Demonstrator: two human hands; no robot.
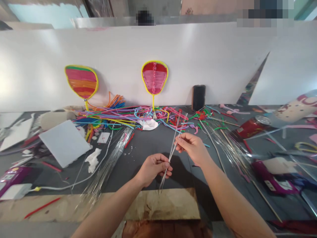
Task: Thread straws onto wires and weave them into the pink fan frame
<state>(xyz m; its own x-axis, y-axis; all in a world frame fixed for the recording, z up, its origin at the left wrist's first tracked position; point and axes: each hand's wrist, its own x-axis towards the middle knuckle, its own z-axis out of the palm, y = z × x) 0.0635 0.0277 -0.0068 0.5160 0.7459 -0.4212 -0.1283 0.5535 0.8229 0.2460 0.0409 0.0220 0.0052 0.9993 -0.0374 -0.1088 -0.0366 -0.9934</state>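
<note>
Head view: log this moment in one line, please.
left hand: pinching thin wires | right hand: pinching them higher up | beyond: two yellow-rimmed paddles before white panel

My left hand [155,170] hides part of the thin straight silvery wires [171,152], and my view's right edge cuts off the cream, red-patterned cylinder [294,110].
</note>
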